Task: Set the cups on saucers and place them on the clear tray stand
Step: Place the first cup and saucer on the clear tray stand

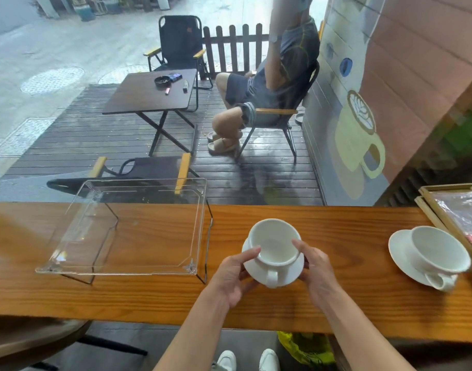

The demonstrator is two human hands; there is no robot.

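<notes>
With both hands gripping the saucer rim, left hand and right hand, the cup rides loose just right of the empty clear tray stand; any tilt could slide it off, or the table edge could catch it.

Beyond my grip, past the wooden surface, a dark folding table stands on the deck with an ashtray on it. A wooden frame lies far to my grip's right, and a seated person is farther out.
</notes>
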